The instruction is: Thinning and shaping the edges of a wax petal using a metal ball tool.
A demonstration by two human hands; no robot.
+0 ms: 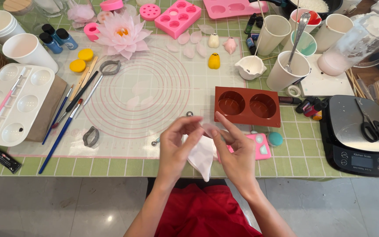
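Observation:
My left hand (178,142) and my right hand (235,147) meet above the table's near edge. Together they pinch a thin, pale translucent petal (209,128) between fingertips. A white cloth-like piece (202,157) hangs under both hands; which hand holds it I cannot tell. Just beyond my fingers lies a brown two-cavity mould (247,105). A small pink mould (262,147) and a teal ball (275,138) sit right of my right hand. A finished pink lotus flower (123,35) stands at the far left centre.
A translucent mat with pink circles (141,94) covers the table. Brushes (64,118) and a white palette (16,103) lie left. Cups (294,70) and a jug (360,44) stand at the back right. A black scale with scissors (358,131) sits right.

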